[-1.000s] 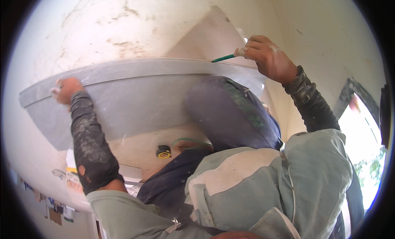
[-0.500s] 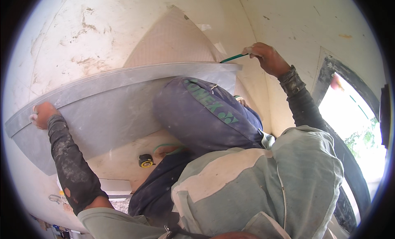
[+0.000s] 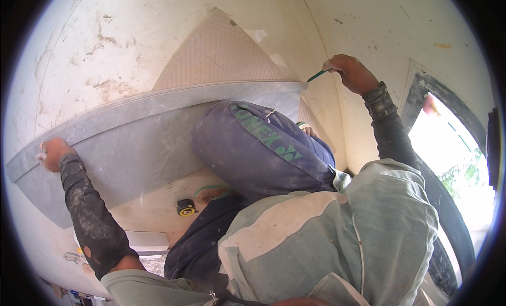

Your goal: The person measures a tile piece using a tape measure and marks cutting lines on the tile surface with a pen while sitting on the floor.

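Note:
A long, flat grey strip [image 3: 158, 99] lies across a larger grey tile-like slab [image 3: 132, 153]; the fisheye bends both. My left hand [image 3: 54, 154] is closed on the strip near its left end, fingers curled at its edge. High on the right, my right hand [image 3: 354, 73] pinches a slim green pencil [image 3: 317, 75], its tip at the strip's right end. Beyond the strip shows a pinkish, ribbed triangular piece [image 3: 219, 55]. My bent knee [image 3: 253, 142] covers part of the slab.
A black and yellow tape measure [image 3: 185, 207] lies on the pale floor below the slab. To the right is a dark-framed opening [image 3: 448, 148] with bright light. A pale box-like piece [image 3: 147, 239] sits beside my left forearm, with small items at the lower left.
My right hand and the pencil have moved slightly right, the tip passing along the strip's far edge to its right end. My left hand stays on the strip, a little lower in view.

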`<control>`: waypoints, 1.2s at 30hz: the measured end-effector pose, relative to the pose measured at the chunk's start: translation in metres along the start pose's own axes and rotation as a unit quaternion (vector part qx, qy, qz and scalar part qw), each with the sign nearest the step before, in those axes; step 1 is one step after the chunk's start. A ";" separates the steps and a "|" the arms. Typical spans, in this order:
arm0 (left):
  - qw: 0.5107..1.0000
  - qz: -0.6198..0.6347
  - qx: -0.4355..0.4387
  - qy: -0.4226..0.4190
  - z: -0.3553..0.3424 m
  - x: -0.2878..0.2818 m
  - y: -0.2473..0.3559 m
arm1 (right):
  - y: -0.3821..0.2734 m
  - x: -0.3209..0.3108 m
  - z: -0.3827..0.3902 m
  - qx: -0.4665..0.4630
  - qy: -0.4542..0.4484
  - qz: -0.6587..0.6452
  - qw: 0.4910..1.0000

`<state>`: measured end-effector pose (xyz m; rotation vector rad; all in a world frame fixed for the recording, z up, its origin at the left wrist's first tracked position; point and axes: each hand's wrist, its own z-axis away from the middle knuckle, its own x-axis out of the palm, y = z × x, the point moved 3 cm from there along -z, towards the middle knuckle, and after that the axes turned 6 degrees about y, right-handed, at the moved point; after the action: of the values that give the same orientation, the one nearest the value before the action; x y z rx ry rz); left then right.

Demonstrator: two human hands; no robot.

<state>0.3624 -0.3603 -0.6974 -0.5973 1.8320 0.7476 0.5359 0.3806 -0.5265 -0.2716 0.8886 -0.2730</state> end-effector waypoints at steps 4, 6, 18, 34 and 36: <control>0.998 0.019 -0.029 -0.049 0.019 -0.011 0.022 | -0.011 -0.002 -0.001 -0.016 0.016 0.057 0.998; 0.998 0.040 -0.029 -0.032 0.017 -0.016 0.022 | -0.015 -0.001 -0.005 -0.036 0.020 0.063 0.997; 0.999 0.033 -0.004 -0.020 -0.002 0.006 -0.009 | -0.053 0.004 -0.044 -0.089 -0.065 0.084 0.990; 0.994 0.059 -0.089 -0.038 0.021 -0.012 0.020 | -0.257 0.016 -0.189 -0.355 -0.105 0.084 0.925; 0.994 0.027 -0.105 -0.024 0.037 -0.036 0.049 | -0.293 0.019 -0.213 -0.399 -0.097 0.089 0.907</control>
<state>0.3644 -0.2976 -0.6641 -0.6601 1.7430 0.9915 0.3437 0.0754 -0.5674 -0.9562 0.7830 0.3062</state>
